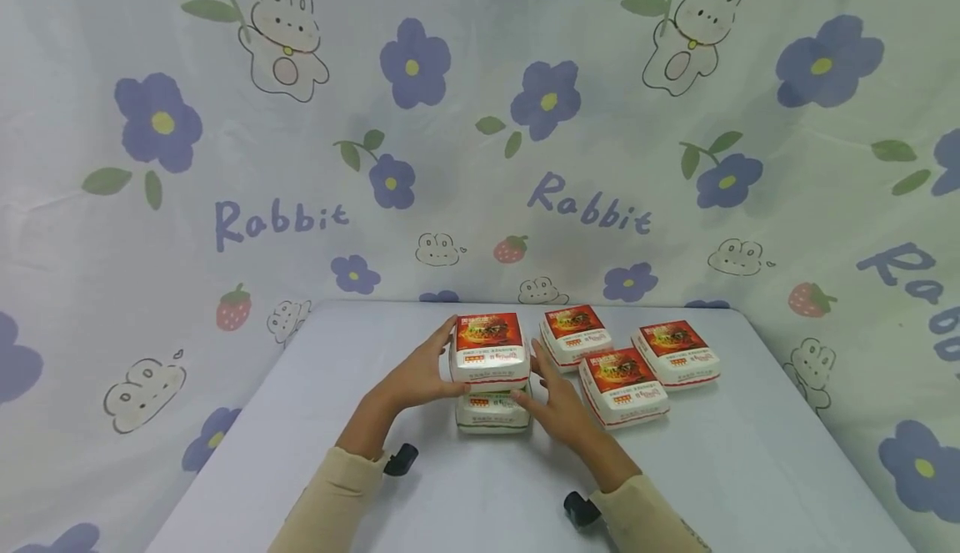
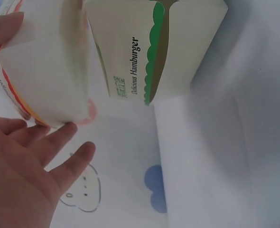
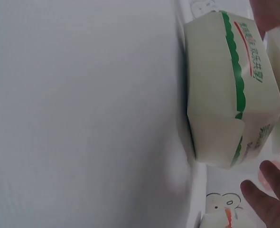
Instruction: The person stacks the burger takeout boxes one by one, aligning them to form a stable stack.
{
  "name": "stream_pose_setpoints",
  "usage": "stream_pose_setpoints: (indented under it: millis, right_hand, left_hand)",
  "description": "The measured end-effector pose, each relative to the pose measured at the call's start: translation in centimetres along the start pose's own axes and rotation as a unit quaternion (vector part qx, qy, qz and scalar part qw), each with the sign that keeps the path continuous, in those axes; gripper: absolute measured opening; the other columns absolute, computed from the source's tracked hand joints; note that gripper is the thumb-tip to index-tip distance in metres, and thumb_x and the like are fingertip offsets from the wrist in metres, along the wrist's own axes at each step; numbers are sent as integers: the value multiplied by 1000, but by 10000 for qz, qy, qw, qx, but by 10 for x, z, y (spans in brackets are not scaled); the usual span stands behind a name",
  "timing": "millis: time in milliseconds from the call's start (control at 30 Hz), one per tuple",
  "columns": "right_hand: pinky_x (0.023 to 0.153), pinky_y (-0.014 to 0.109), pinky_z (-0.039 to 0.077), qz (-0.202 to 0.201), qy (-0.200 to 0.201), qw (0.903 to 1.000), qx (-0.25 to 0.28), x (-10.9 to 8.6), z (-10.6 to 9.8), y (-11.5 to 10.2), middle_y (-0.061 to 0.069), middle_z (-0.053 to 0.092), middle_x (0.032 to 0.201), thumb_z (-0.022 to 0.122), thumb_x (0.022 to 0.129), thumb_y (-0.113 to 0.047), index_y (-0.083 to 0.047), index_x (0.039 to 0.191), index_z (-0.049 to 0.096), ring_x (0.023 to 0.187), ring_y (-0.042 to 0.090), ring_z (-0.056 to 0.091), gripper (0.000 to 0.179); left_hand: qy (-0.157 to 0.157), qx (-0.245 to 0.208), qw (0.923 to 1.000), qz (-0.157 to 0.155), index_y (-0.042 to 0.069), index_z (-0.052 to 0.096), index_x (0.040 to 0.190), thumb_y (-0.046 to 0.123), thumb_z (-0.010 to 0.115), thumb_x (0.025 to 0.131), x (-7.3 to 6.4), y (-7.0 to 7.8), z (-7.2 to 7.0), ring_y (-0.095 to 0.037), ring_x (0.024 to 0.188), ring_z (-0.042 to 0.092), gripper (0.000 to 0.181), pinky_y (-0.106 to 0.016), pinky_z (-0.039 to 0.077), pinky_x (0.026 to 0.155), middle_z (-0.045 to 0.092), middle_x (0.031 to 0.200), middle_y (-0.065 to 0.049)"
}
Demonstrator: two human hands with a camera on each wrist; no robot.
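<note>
Both hands hold a hamburger box [image 1: 489, 353] with a red burger picture on its lid, just above a green-trimmed hamburger box [image 1: 493, 416] on the table. On the left side, my left hand [image 1: 422, 375] grips the upper box, thumb at its front. My right hand [image 1: 561, 409] spans its right side, thumb near the lower front edge. In the left wrist view a gap separates the held box [image 2: 42, 66] from the green-trimmed box [image 2: 123, 47]. The right wrist view shows the green-trimmed box [image 3: 216, 90] beside the right hand [image 3: 275, 199]; the held box is mostly cut off.
Three more red-topped hamburger boxes stand to the right: one at the back [image 1: 576, 336], one in front [image 1: 622, 386] and one farther right [image 1: 675, 354]. They sit close together on the white table [image 1: 300, 461]. A patterned curtain [image 1: 465, 136] hangs behind the table.
</note>
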State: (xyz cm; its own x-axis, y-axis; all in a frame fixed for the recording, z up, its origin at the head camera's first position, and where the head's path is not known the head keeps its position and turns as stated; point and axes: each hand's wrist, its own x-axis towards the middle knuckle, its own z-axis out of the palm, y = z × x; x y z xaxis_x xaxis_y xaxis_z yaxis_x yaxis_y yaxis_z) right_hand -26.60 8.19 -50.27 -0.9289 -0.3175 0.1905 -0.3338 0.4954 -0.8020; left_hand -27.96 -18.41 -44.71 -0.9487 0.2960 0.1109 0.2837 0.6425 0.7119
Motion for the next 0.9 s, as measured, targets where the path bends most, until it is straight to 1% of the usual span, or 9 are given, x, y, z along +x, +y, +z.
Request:
stream_pose_setpoints:
  millis: [67, 200, 300, 433, 567, 767, 900]
  right_hand:
    - [104, 51, 40, -9, 7, 10000, -59, 0, -2, 0, 5, 40, 151, 60, 87, -62, -44, 154, 3, 132, 32, 44, 89]
    - [103, 52, 41, -63, -2, 9998, -206, -2, -5, 2, 4, 42, 149, 59, 89, -60, -42, 155, 12, 131, 31, 45, 84]
    - [101, 52, 42, -88, -34, 9997, -223, -4, -7, 3, 3, 43, 149, 60, 89, -58, -43, 154, 16, 130, 32, 47, 80]
    - [98, 52, 45, -155, -72, 9997, -188, -6, -8, 3, 4, 44, 148, 62, 89, -55, -46, 153, 16, 127, 32, 49, 79]
    - [97, 52, 46, -119, -74, 9996, -252, -8, -9, 1, 2, 45, 147, 63, 88, -56, -48, 152, 16, 125, 32, 51, 80]
    - [95, 53, 47, -39, -98, 9997, -223, -10, -9, 0, 4, 46, 146, 65, 87, -54, -41, 154, 20, 123, 33, 53, 82]
    - [96, 53, 47, 54, -128, 9997, -186, -11, -9, 0, 4, 46, 147, 65, 87, -56, -38, 155, 21, 124, 33, 52, 83]
  left_hand:
    - [-7, 28, 10000, -11, 24, 10, 158, 38, 84, 66, -1, 0, 1, -32, 139, 32, 119, -59, 32, 106, 26, 158, -5]
    - [-40, 36, 10000, -55, 25, 11, 158, 38, 84, 65, -4, 2, 3, -31, 140, 32, 119, -59, 31, 107, 26, 158, -3]
    - [-47, -17, 10000, -48, 26, 10, 158, 38, 85, 65, -6, 2, 5, -33, 139, 34, 119, -59, 34, 105, 25, 158, -4]
    - [1, -88, 10000, -18, 28, 11, 158, 39, 84, 65, -10, 1, 9, -36, 135, 39, 119, -59, 39, 101, 25, 158, -4]
    - [90, -160, 9998, 15, 27, 11, 158, 40, 84, 65, -13, 0, 11, -37, 133, 41, 119, -61, 39, 100, 27, 158, -4]
    - [148, -113, 9998, -32, 30, 12, 157, 46, 85, 64, -17, -2, 13, -36, 133, 41, 119, -62, 39, 99, 28, 157, -2]
    - [142, -56, 9999, 36, 29, 13, 157, 48, 84, 65, -19, -1, 15, -36, 132, 42, 118, -62, 39, 99, 30, 157, -2]
